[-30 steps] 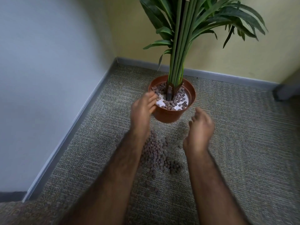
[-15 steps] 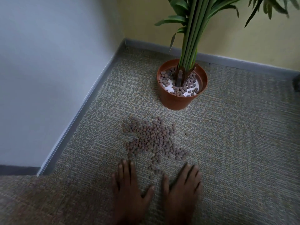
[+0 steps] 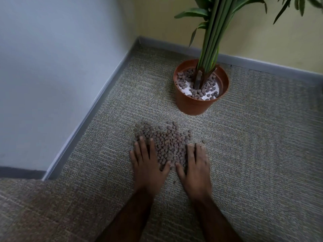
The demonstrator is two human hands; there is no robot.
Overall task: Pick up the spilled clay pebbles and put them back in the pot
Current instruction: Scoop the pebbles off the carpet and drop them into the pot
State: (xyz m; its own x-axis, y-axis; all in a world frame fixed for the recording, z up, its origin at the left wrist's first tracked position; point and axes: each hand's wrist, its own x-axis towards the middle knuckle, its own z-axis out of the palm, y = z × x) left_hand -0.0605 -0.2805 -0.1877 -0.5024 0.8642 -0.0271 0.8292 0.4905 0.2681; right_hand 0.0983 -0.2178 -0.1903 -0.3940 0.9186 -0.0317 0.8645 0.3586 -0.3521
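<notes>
Flat, spread hands, left hand (image 3: 148, 165) and right hand (image 3: 196, 165), flank the brown clay pebbles (image 3: 166, 142); a shallow scoop could scatter strays across the grey carpet (image 3: 253, 137), short of the terracotta plastic pot (image 3: 194, 105) at one o'clock.

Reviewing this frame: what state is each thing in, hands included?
Pot: upright on the carpet, partly filled with pebbles.
Spilled pebbles: heaped on the carpet in front of the pot.
Left hand: flat, open, at the heap's left edge.
Right hand: flat, open, at its right edge.
</notes>
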